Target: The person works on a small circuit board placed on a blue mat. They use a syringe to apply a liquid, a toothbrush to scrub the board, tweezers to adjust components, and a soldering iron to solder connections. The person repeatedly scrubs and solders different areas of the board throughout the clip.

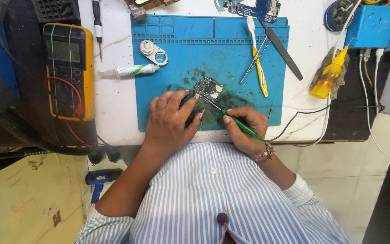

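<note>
A small dark circuit board lies on a stained blue work mat. My left hand rests on the mat beside the board, fingertips touching its near left edge. My right hand grips a green-handled soldering iron, whose thin metal tip reaches up-left to the board's near edge. A black cable runs from the iron off to the right.
On the mat lie a white-and-yellow toothbrush, tweezers, a flat black tool and a white loupe. A syringe tube, a yellow multimeter, a yellow squeeze bottle and a blue box surround it.
</note>
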